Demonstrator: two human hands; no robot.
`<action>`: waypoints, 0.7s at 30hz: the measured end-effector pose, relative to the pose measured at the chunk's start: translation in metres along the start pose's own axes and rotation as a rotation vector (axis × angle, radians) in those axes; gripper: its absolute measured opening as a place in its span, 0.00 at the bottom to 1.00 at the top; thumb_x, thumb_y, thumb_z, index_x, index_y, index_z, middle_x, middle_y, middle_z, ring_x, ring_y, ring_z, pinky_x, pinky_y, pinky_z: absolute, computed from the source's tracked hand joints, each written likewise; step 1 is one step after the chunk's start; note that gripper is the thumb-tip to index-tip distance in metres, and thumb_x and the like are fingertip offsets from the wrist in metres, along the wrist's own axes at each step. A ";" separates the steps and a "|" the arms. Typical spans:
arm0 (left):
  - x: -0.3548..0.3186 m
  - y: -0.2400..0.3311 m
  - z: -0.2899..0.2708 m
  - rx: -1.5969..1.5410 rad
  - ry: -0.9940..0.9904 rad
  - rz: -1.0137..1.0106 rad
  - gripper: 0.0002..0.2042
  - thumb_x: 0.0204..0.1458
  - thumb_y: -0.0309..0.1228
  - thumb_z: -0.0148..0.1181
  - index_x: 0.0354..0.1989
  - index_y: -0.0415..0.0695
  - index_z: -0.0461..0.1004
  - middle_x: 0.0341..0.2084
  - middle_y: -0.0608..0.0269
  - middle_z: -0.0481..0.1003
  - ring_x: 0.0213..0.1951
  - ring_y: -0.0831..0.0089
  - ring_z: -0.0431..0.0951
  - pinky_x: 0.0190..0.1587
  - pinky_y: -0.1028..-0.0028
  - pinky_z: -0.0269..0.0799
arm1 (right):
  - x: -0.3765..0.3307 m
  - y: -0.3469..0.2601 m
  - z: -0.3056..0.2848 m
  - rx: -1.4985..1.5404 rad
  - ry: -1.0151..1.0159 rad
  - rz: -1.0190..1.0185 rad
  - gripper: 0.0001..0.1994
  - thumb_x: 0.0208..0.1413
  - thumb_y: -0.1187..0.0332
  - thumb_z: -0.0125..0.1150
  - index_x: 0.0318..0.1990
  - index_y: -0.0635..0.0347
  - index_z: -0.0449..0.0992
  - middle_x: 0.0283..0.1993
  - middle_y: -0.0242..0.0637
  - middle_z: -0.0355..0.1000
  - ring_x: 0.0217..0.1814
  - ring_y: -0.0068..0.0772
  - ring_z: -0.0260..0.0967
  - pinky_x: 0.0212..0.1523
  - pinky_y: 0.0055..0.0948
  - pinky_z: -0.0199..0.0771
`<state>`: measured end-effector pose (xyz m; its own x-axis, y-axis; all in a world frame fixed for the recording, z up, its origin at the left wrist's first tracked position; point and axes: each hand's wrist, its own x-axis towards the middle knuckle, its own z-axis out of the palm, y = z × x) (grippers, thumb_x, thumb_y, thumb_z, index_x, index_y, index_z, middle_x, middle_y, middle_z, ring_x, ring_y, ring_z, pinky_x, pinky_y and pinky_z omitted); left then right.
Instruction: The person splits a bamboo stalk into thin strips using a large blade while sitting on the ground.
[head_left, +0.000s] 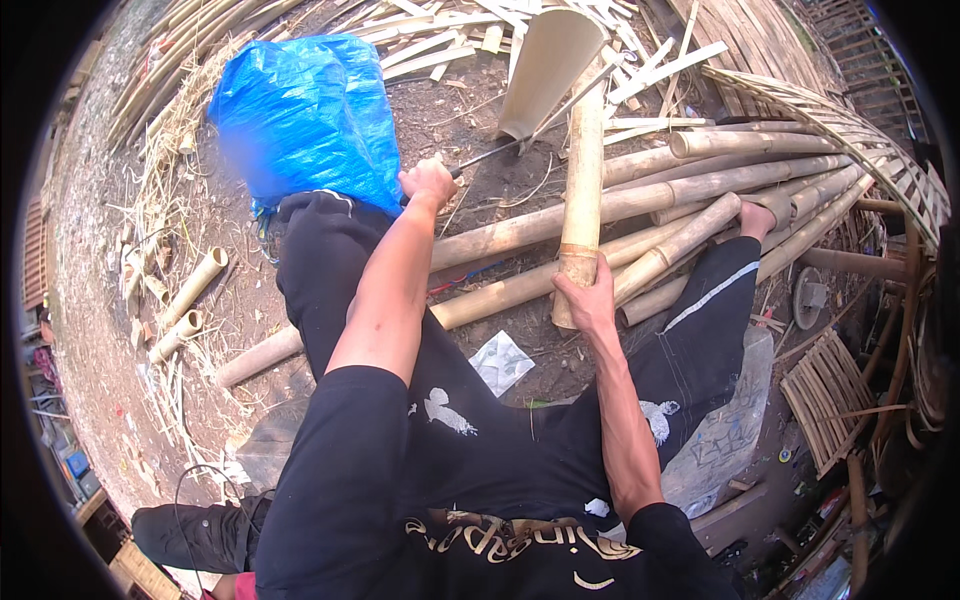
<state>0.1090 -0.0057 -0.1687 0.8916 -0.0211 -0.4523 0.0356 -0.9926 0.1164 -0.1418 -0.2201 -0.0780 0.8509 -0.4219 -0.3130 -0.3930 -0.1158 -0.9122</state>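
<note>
My left hand [429,184] is closed around the dark handle of a long, thin-bladed knife [498,151]. The blade slants up and right, in front of a wide split bamboo piece [545,85], and its tip end lies by the upper part of a bamboo pole [582,190]. Whether blade and pole touch I cannot tell. Around the lower end of that pole, just below a joint ring, wraps my right hand [590,298]. The pole stands steeply in the picture, crossing over several bamboo poles [690,188] on the ground.
A blue plastic sheet [310,110] covers my left knee. Split strips [440,62] litter the far ground. My bare right foot [757,219] rests at the poles. Short bamboo tubes [193,283] lie left; a slatted bamboo panel [827,400] is right. Another person's dark-clothed leg [200,535] shows lower left.
</note>
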 end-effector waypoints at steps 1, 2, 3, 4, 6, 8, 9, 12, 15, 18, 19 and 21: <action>0.008 0.002 -0.001 -0.020 0.027 -0.007 0.14 0.51 0.36 0.57 0.42 0.46 0.83 0.44 0.56 0.82 0.50 0.58 0.82 0.53 0.62 0.72 | 0.007 -0.023 -0.008 0.045 0.045 -0.087 0.28 0.47 0.72 0.71 0.55 0.68 0.66 0.42 0.38 0.72 0.42 0.26 0.70 0.43 0.28 0.74; 0.008 0.004 0.002 -0.026 0.032 -0.012 0.14 0.51 0.37 0.57 0.42 0.46 0.82 0.44 0.56 0.82 0.49 0.58 0.82 0.53 0.62 0.72 | 0.005 -0.051 -0.016 0.093 0.093 -0.149 0.28 0.47 0.71 0.72 0.55 0.67 0.66 0.43 0.38 0.71 0.42 0.26 0.70 0.44 0.28 0.74; 0.010 0.004 0.004 -0.045 0.042 -0.019 0.14 0.52 0.37 0.56 0.42 0.46 0.82 0.44 0.56 0.82 0.49 0.58 0.82 0.53 0.62 0.72 | 0.007 -0.083 -0.027 0.040 0.167 -0.243 0.28 0.47 0.71 0.72 0.55 0.67 0.66 0.43 0.38 0.71 0.42 0.26 0.70 0.44 0.28 0.73; 0.014 0.001 0.004 -0.056 0.047 -0.028 0.14 0.53 0.37 0.54 0.42 0.47 0.82 0.44 0.55 0.82 0.49 0.57 0.82 0.53 0.62 0.72 | 0.011 -0.114 -0.038 -0.008 0.239 -0.330 0.28 0.47 0.71 0.73 0.55 0.67 0.66 0.43 0.38 0.71 0.42 0.27 0.70 0.43 0.28 0.73; 0.018 -0.005 0.009 -0.051 0.017 -0.020 0.14 0.57 0.38 0.50 0.41 0.50 0.82 0.44 0.55 0.82 0.49 0.56 0.82 0.53 0.59 0.71 | 0.016 -0.171 -0.051 -0.078 0.434 -0.538 0.23 0.49 0.73 0.72 0.51 0.68 0.68 0.43 0.40 0.72 0.41 0.29 0.72 0.44 0.30 0.75; 0.023 -0.011 0.013 -0.019 0.029 0.004 0.14 0.56 0.38 0.51 0.44 0.52 0.81 0.44 0.56 0.81 0.49 0.56 0.81 0.54 0.57 0.71 | 0.019 -0.215 -0.059 0.090 0.507 -0.617 0.19 0.52 0.75 0.69 0.49 0.70 0.70 0.42 0.42 0.73 0.41 0.31 0.74 0.44 0.30 0.78; 0.023 -0.013 0.015 -0.026 0.025 -0.008 0.14 0.56 0.37 0.51 0.44 0.52 0.81 0.44 0.56 0.81 0.50 0.56 0.81 0.54 0.57 0.71 | 0.021 -0.219 -0.057 0.108 0.512 -0.663 0.18 0.52 0.75 0.69 0.49 0.70 0.70 0.41 0.42 0.74 0.40 0.31 0.74 0.44 0.30 0.78; 0.024 -0.005 0.013 -0.047 0.020 -0.006 0.14 0.54 0.36 0.53 0.45 0.53 0.81 0.44 0.57 0.81 0.50 0.56 0.81 0.53 0.57 0.71 | 0.027 -0.205 -0.042 0.195 0.540 -0.760 0.18 0.52 0.77 0.68 0.49 0.71 0.70 0.38 0.41 0.75 0.38 0.29 0.75 0.43 0.30 0.79; 0.019 -0.008 0.011 -0.074 0.047 0.002 0.13 0.53 0.35 0.54 0.43 0.51 0.81 0.44 0.58 0.81 0.49 0.58 0.82 0.52 0.57 0.71 | 0.031 -0.087 -0.010 -0.110 0.384 -0.333 0.30 0.46 0.73 0.73 0.55 0.72 0.64 0.44 0.46 0.73 0.43 0.33 0.73 0.46 0.33 0.76; 0.020 -0.001 0.006 -0.008 0.016 0.024 0.12 0.52 0.35 0.55 0.40 0.49 0.82 0.43 0.58 0.82 0.48 0.60 0.82 0.51 0.58 0.71 | 0.029 0.009 0.002 -0.471 0.039 0.231 0.43 0.38 0.62 0.74 0.57 0.82 0.58 0.46 0.58 0.72 0.45 0.45 0.74 0.49 0.36 0.74; 0.018 -0.001 0.009 0.000 0.079 0.074 0.12 0.53 0.35 0.55 0.40 0.49 0.83 0.42 0.59 0.83 0.47 0.61 0.83 0.52 0.58 0.71 | 0.022 0.017 0.008 -0.471 0.072 0.240 0.44 0.39 0.62 0.75 0.59 0.82 0.56 0.49 0.60 0.70 0.46 0.44 0.73 0.49 0.36 0.75; 0.021 0.020 0.000 0.014 -0.001 0.054 0.11 0.56 0.34 0.55 0.43 0.51 0.83 0.45 0.63 0.82 0.50 0.63 0.82 0.54 0.59 0.68 | 0.015 0.014 -0.009 -0.376 0.161 0.258 0.46 0.39 0.62 0.75 0.61 0.80 0.54 0.52 0.61 0.68 0.48 0.44 0.73 0.49 0.37 0.74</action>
<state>0.1280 -0.0259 -0.1759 0.8916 -0.0749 -0.4466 -0.0189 -0.9915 0.1284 -0.1379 -0.2360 -0.0935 0.6562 -0.6101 -0.4441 -0.7079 -0.2941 -0.6421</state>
